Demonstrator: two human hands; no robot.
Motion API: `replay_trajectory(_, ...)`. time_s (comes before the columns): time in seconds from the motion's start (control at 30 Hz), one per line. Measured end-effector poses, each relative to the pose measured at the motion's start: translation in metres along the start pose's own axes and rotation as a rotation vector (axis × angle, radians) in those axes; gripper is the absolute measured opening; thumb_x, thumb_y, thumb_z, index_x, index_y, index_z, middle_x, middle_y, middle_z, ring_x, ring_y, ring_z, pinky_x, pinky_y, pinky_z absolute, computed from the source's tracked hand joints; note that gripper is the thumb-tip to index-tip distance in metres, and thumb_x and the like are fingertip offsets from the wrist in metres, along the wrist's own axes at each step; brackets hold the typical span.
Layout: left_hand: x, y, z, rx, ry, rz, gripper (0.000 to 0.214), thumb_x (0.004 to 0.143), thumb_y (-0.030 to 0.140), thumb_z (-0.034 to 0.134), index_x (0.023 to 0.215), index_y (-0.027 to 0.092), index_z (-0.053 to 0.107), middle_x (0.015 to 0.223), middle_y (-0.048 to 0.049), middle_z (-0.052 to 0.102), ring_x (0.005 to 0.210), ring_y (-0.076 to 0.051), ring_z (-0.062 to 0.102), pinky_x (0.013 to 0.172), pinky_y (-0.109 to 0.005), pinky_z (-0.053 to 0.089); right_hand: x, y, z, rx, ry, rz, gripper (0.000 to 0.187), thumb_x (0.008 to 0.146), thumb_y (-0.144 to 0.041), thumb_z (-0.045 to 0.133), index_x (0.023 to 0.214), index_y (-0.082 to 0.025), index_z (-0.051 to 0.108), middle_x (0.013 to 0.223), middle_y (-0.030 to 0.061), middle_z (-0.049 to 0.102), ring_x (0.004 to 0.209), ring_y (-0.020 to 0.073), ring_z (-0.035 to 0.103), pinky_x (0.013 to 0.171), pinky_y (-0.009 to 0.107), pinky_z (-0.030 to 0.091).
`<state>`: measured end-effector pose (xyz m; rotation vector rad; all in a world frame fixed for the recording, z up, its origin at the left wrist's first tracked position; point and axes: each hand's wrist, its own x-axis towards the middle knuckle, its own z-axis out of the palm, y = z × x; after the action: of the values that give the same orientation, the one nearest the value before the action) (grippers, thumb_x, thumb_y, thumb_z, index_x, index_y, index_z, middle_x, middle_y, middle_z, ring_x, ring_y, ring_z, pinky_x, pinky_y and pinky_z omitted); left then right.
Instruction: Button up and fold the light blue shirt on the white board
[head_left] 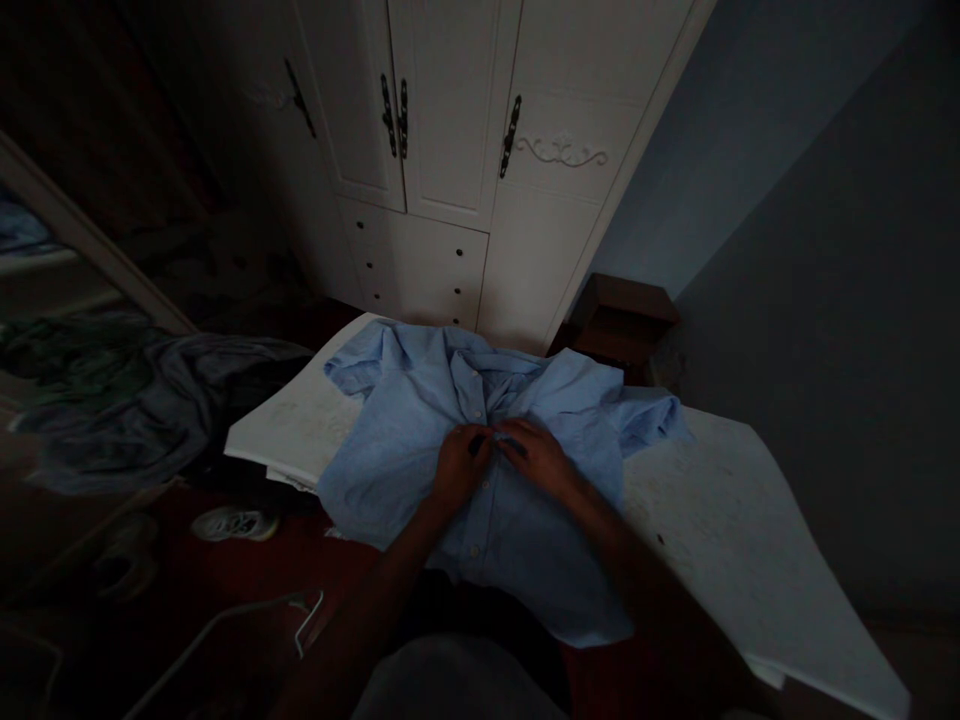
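Observation:
A light blue short-sleeved button shirt [397,430] lies spread front side up, its collar toward the far side and its hem hanging over the near edge. My left hand [460,462] and my right hand [534,452] meet at the front placket, fingers pinched together on the cloth near the middle of the chest. White buttons show above and below my fingers. Whether a button sits between the fingertips is hidden. Under the shirt is a white board-like table [720,500].
A white wardrobe [442,180] with dark handles stands beyond the table. Piled clothes [172,400] lie at the left, with a white shoe [234,524] and a wire-like white frame [225,612] on the red floor. A brown wooden cabinet [626,310] stands at the back right.

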<state>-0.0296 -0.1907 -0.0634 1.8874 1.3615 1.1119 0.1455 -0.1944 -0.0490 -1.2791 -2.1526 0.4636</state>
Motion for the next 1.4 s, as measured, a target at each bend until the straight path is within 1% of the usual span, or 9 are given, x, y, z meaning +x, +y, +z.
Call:
replay_trajectory(0.1, 0.0, 0.001, 0.0, -0.005, 0.003, 0.005, 0.015, 0.087, 0.016, 0.055, 0.092, 0.02, 0.069, 0.092, -0.0042, 0.073, 0.089, -0.019, 0.066, 0.087, -0.034, 0.052, 0.0, 0.006, 0.001, -0.015, -0.031, 0.005, 0.024, 0.094, -0.024, 0.055, 0.115, -0.022, 0.066, 0.108, 0.0096, 0.066, 0.101, 0.0231, 0.063, 0.091, 0.041, 0.052)
replay_trajectory(0.2, 0.0, 0.002, 0.0, -0.008, -0.002, 0.005, 0.015, 0.087, 0.015, 0.055, 0.091, 0.02, 0.068, 0.091, -0.0038, 0.072, 0.089, -0.019, 0.066, 0.086, -0.034, 0.051, 0.0, 0.009, -0.001, -0.006, -0.043, -0.039, 0.02, 0.093, -0.02, 0.056, 0.109, -0.022, 0.068, 0.101, 0.0084, 0.066, 0.094, 0.0214, 0.063, 0.086, 0.038, 0.053)
replay_trajectory(0.4, -0.001, 0.003, 0.0, 0.055, -0.015, 0.028, 0.015, 0.086, 0.014, 0.054, 0.091, 0.019, 0.067, 0.09, -0.0048, 0.071, 0.089, -0.02, 0.065, 0.086, -0.036, 0.051, 0.0, 0.005, -0.01, -0.034, -0.079, -0.113, 0.018, 0.088, -0.009, 0.055, 0.101, -0.02, 0.064, 0.102, 0.0083, 0.065, 0.096, 0.0211, 0.062, 0.084, 0.036, 0.052)
replay_trajectory(0.57, 0.0, 0.003, 0.001, 0.095, -0.027, 0.04, 0.017, 0.087, 0.013, 0.054, 0.095, 0.019, 0.067, 0.093, -0.005, 0.071, 0.091, -0.02, 0.065, 0.088, -0.036, 0.051, -0.001, 0.005, -0.025, -0.025, -0.168, -0.152, 0.028, 0.081, -0.002, 0.054, 0.101, -0.021, 0.062, 0.104, 0.0059, 0.067, 0.099, 0.0192, 0.064, 0.088, 0.034, 0.051)
replay_trajectory(0.77, 0.002, 0.001, 0.004, 0.17, -0.07, 0.109, 0.027, 0.084, 0.008, 0.059, 0.106, 0.02, 0.069, 0.102, -0.0054, 0.072, 0.099, -0.021, 0.063, 0.094, -0.038, 0.049, -0.003, 0.007, -0.03, -0.168, -0.138, -0.2, 0.027, 0.09, -0.007, 0.049, 0.108, -0.021, 0.063, 0.106, 0.0071, 0.067, 0.093, 0.0189, 0.066, 0.078, 0.032, 0.054)
replay_trajectory(0.9, 0.002, 0.0, 0.007, 0.268, -0.089, 0.175, 0.03, 0.085, 0.007, 0.059, 0.109, 0.022, 0.071, 0.113, -0.0069, 0.069, 0.107, -0.022, 0.059, 0.097, -0.04, 0.048, -0.004, 0.007, -0.028, -0.267, -0.124, -0.215, 0.022, 0.094, -0.01, 0.047, 0.103, -0.022, 0.064, 0.104, 0.0059, 0.067, 0.088, 0.0174, 0.066, 0.07, 0.028, 0.052)
replay_trajectory(1.03, 0.001, -0.001, 0.009, 0.364, -0.085, 0.177, 0.028, 0.086, 0.009, 0.06, 0.107, 0.023, 0.072, 0.126, -0.0084, 0.063, 0.117, -0.025, 0.053, 0.098, -0.043, 0.046, -0.004, 0.012, -0.023, -0.355, -0.104, -0.229, 0.016, 0.096, -0.015, 0.048, 0.097, -0.02, 0.063, 0.098, 0.0058, 0.067, 0.084, 0.0173, 0.065, 0.065, 0.027, 0.05)
replay_trajectory(1.17, 0.002, -0.001, 0.008, 0.343, -0.094, 0.159, 0.021, 0.087, 0.01, 0.061, 0.1, 0.022, 0.073, 0.123, -0.0083, 0.064, 0.117, -0.026, 0.053, 0.097, -0.043, 0.046, -0.002, 0.017, -0.017, -0.374, -0.091, -0.239, 0.014, 0.096, -0.015, 0.047, 0.093, -0.019, 0.061, 0.094, 0.0061, 0.066, 0.08, 0.0172, 0.064, 0.063, 0.026, 0.049)
replay_trajectory(1.4, 0.004, -0.002, 0.007, 0.217, -0.034, 0.154, 0.02, 0.084, 0.009, 0.064, 0.096, 0.021, 0.075, 0.114, -0.0076, 0.068, 0.109, -0.023, 0.057, 0.097, -0.04, 0.048, 0.001, 0.02, -0.011, -0.332, -0.032, -0.315, 0.014, 0.096, -0.017, 0.048, 0.092, -0.018, 0.061, 0.088, 0.0065, 0.065, 0.079, 0.0185, 0.063, 0.067, 0.028, 0.052)
